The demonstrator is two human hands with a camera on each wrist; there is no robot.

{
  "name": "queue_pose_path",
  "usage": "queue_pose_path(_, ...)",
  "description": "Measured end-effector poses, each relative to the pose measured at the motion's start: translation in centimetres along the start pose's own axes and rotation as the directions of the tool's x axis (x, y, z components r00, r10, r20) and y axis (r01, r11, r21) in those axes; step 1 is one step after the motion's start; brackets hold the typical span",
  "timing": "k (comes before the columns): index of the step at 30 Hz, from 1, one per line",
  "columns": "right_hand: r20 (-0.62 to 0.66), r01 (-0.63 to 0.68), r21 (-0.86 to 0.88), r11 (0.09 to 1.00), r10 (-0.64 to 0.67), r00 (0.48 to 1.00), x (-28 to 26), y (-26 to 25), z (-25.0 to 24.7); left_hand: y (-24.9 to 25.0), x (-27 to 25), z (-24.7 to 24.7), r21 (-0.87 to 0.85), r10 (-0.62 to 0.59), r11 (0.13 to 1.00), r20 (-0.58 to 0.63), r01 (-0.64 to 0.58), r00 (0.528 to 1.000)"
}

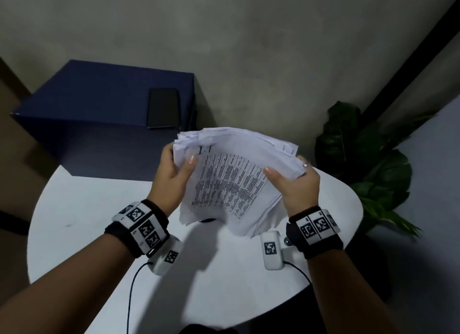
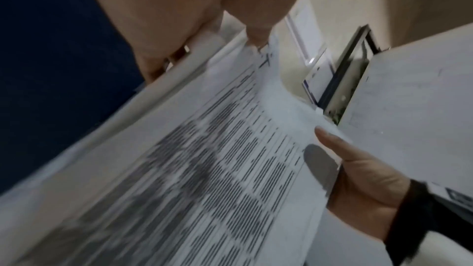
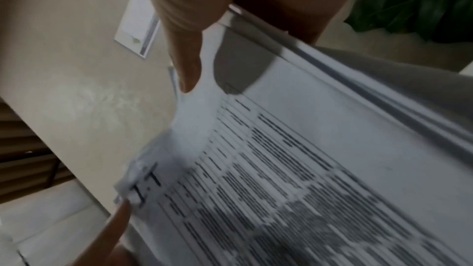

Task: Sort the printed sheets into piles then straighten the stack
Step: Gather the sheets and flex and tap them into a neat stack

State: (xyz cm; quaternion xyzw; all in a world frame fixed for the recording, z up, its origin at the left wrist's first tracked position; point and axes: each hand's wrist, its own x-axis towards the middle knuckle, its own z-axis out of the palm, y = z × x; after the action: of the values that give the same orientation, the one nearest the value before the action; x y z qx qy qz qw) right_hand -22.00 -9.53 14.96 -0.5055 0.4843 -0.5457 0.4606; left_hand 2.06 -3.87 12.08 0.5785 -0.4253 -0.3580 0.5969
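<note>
Both hands hold one thick stack of printed sheets point(image 1: 234, 177) in the air above the round white counter point(image 1: 82, 209). From the head view, the left hand point(image 1: 171, 174) clasps the stack's left edge, thumb on the top page and fingers behind it. The right hand point(image 1: 296, 186) clasps the right edge the same way. The far edges are ragged and stepped, and the near end sags and fans toward the counter. That loose near end is the likely trouble: sheets there could slide free and scatter if either clasp eases. A dark phone point(image 1: 163, 108) lies on a blue box point(image 1: 82, 109) at far left, and a plant point(image 1: 361, 159) stands at right, both well apart from the stack.

Seen by the left wrist, the thumb presses the top page near its corner, curled fingers point(image 2: 153, 62) wrap the edge, and the right hand point(image 2: 363, 185) grips the opposite side. Motion blur smears the print, so a quick shake could throw the pages further out of line.

At the right wrist, the thumb point(image 3: 187, 58) bears down on the bowed top sheet; hard pressure there may crease it.
</note>
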Motion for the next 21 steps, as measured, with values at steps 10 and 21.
queue_pose_path(10,-0.178,0.151,-0.077,0.985,-0.163,0.97,-0.1,-1.9,2.5,2.9,1.3,2.6,-0.005,0.104,0.994,-0.223,-0.108,0.969)
queue_pose_path(21,-0.254,0.165,-0.108,0.98,-0.188,0.949,-0.7,-2.1,3.6,3.3,2.2,3.4,0.007,0.092,0.995,-0.356,-0.096,0.93)
